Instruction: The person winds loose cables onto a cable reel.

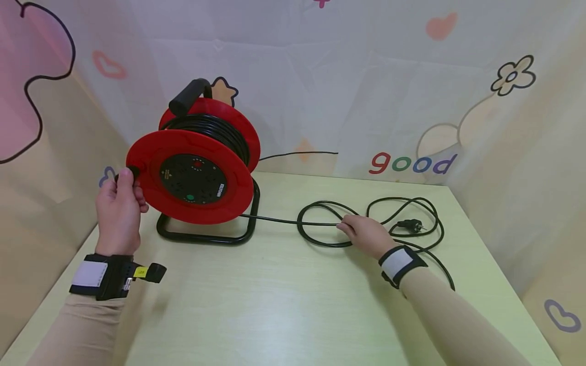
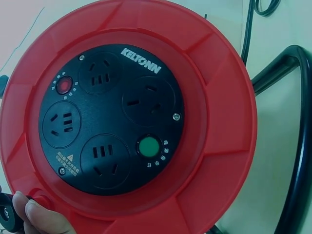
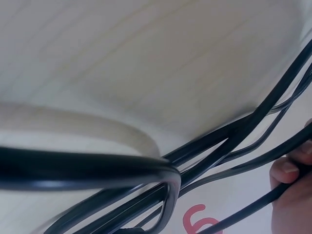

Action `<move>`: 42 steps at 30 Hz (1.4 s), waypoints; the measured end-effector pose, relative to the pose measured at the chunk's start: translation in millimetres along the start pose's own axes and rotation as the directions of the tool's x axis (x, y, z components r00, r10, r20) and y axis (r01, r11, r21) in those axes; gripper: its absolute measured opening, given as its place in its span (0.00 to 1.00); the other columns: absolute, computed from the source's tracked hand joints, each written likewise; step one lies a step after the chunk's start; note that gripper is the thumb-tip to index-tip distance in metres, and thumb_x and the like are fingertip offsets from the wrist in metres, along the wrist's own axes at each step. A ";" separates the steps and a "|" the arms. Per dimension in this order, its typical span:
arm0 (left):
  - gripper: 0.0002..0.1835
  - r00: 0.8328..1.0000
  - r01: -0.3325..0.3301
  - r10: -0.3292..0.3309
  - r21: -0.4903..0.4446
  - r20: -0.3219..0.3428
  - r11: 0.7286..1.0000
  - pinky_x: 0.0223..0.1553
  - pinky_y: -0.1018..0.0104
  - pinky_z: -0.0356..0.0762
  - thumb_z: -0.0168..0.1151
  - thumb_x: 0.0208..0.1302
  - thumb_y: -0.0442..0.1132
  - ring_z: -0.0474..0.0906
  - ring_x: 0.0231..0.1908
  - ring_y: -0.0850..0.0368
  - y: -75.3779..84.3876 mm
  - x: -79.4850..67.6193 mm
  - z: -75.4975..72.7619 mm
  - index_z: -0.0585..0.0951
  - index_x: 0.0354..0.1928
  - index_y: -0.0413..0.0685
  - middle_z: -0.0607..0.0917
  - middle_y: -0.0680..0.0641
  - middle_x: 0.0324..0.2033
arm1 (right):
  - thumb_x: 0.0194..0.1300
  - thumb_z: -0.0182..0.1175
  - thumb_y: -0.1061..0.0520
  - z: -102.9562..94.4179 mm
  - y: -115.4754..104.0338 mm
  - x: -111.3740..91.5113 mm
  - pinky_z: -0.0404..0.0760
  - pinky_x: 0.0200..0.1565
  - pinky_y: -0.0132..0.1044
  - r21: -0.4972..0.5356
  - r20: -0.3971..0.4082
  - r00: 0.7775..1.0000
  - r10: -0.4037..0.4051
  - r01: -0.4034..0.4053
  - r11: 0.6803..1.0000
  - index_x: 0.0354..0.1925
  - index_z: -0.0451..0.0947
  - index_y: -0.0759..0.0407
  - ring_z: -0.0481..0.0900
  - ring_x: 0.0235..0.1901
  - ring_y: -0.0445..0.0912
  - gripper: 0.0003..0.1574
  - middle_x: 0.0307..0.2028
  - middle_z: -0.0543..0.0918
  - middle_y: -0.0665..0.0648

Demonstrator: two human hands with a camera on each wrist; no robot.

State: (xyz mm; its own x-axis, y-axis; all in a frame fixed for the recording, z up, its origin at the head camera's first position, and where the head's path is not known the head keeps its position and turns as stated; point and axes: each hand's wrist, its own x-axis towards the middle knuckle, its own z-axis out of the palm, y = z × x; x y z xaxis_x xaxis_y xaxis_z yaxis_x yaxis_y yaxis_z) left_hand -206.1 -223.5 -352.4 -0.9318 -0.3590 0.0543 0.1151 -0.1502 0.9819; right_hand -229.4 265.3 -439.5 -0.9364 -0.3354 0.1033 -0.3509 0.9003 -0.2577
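Note:
A red cable reel [image 1: 192, 175] with black cable wound between its discs stands on a black tubular frame [image 1: 208, 236]. My left hand [image 1: 118, 216] grips the small black knob [image 2: 10, 214] at the rim of the front disc. On that disc a black socket panel [image 2: 109, 122] carries a red button and a green one. My right hand [image 1: 368, 236] pinches the black cable [image 1: 284, 221], which runs from the reel's underside to the fingers. In the right wrist view the thumb and fingers [image 3: 287, 170] close round the cable, with more loops beside it.
Loose cable loops [image 1: 325, 204] lie on the pale table [image 1: 274, 305] around and beyond the right hand. A black plug [image 1: 410, 225] rests among the loops at the right. A printed curtain [image 1: 297, 91] hangs behind the table. The reel's black carrying handle [image 1: 187, 96] points up.

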 end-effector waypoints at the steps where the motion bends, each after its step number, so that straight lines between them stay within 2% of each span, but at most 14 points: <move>1: 0.24 1.000 -0.003 0.003 0.002 -0.001 1.000 0.29 0.75 0.73 0.53 0.66 0.60 0.68 0.32 0.55 0.6 -0.1 0.5 0.70 0.49 0.48 0.71 0.44 0.35 | 0.72 0.53 0.46 0.5 -0.1 0.3 0.68 0.30 0.39 -0.001 0.003 1.000 0.003 -0.003 1.000 0.33 0.75 0.53 0.68 0.22 0.42 0.15 0.20 0.68 0.46; 15: 0.22 0.998 -0.061 0.061 0.016 0.005 0.998 0.29 0.74 0.75 0.53 0.67 0.59 0.68 0.31 0.54 5.7 0.4 6.4 0.70 0.48 0.48 0.70 0.43 0.34 | 0.73 0.52 0.45 2.5 -5.8 3.9 0.68 0.30 0.40 0.021 0.032 0.999 0.021 -0.021 1.000 0.34 0.77 0.53 0.70 0.23 0.43 0.16 0.21 0.70 0.47; 27: 0.21 0.998 -0.063 0.063 0.019 0.000 0.998 0.30 0.74 0.74 0.55 0.65 0.59 0.68 0.32 0.54 9.5 -0.1 10.4 0.69 0.47 0.52 0.70 0.44 0.35 | 0.72 0.54 0.46 2.8 -11.7 7.0 0.69 0.31 0.39 0.025 0.030 1.000 0.002 -0.003 1.000 0.35 0.77 0.53 0.70 0.24 0.43 0.14 0.22 0.71 0.47; 42: 0.21 0.992 -0.127 0.126 0.031 0.008 0.991 0.29 0.74 0.73 0.55 0.65 0.58 0.67 0.30 0.54 16.3 -1.6 17.3 0.69 0.46 0.50 0.71 0.45 0.32 | 0.71 0.56 0.49 0.1 -19.3 21.0 0.68 0.29 0.39 0.017 0.032 0.999 -0.029 0.029 0.999 0.33 0.76 0.55 0.69 0.22 0.43 0.13 0.20 0.70 0.48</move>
State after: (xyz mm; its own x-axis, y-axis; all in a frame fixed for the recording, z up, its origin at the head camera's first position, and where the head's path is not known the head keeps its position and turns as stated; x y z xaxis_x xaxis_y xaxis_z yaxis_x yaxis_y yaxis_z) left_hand -208.7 -209.4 -333.3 -0.9126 -0.3674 0.1794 0.2214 -0.0752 0.9723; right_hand -242.2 240.9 -432.5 -0.9255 -0.3703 0.0796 -0.3776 0.8855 -0.2708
